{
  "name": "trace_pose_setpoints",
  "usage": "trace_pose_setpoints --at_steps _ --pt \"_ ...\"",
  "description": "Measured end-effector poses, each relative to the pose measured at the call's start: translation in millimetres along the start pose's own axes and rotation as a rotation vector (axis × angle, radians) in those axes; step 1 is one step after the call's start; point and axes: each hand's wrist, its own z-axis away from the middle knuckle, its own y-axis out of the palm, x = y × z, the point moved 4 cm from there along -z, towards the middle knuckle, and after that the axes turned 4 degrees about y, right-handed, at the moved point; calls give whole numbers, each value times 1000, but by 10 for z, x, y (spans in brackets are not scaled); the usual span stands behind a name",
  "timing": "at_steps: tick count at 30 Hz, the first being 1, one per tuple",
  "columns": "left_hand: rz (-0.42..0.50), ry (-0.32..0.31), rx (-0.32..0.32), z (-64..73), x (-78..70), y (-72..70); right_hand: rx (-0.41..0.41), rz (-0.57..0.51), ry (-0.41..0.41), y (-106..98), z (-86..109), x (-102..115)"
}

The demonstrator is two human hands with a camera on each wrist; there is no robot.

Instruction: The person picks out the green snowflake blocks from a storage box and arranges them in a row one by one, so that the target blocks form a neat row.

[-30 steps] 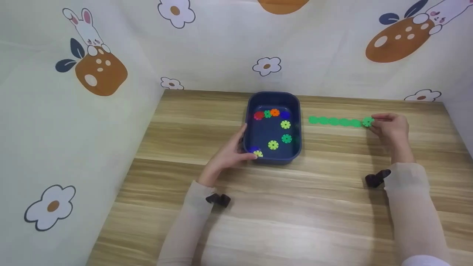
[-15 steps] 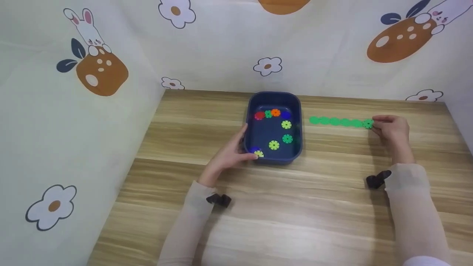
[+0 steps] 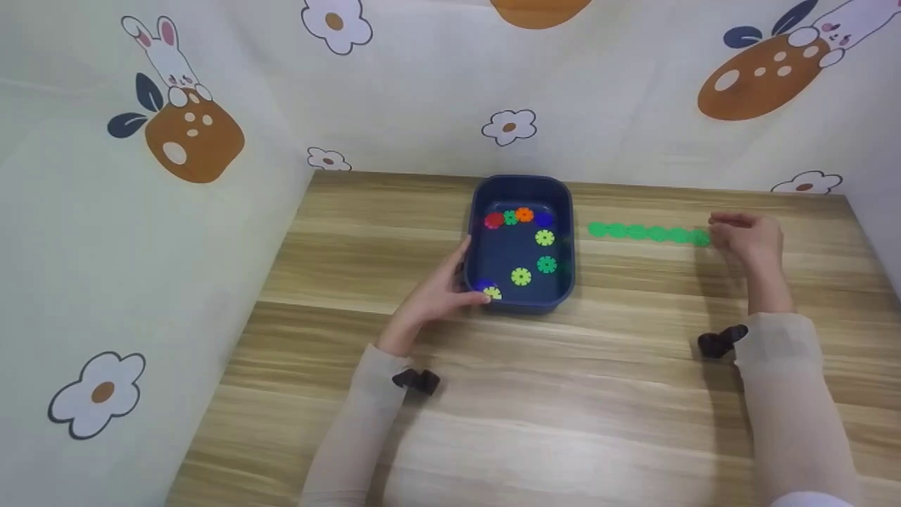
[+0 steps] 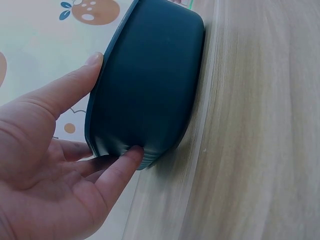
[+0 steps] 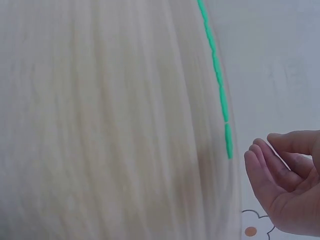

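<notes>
My left hand [image 3: 438, 292] holds a dark blue plastic box [image 3: 570, 246] at its near left corner. In the left wrist view the thumb lies on the rim of the box [image 4: 150, 75] and the other fingers are at its end wall. Inside are several notched plastic discs: red, orange, blue, green and yellow-green, such as the yellow-green disc [image 3: 521, 276]. Right of the box, a row of green notched discs [image 3: 637, 232] lies flat on the table. Just beyond the row's right end is my right hand [image 3: 753, 241]; the right wrist view shows nothing in its bent fingers.
The wood-grain table [image 3: 535, 394] ends at the back against a patterned cloth [image 3: 415, 91] with rabbits and flowers. Another side of the cloth stands at the left. Each wrist wears a black camera mount, such as the left mount [image 3: 417, 381].
My right hand has set the last green disc down at the right end of the row and let it go, drawing back slightly. The left hand and the box have stayed put.
</notes>
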Motion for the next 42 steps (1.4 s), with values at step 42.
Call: trace_pose_setpoints --at_steps 42 --pt "19 -2 -4 0 15 1 216 -235 -258 1270 375 869"
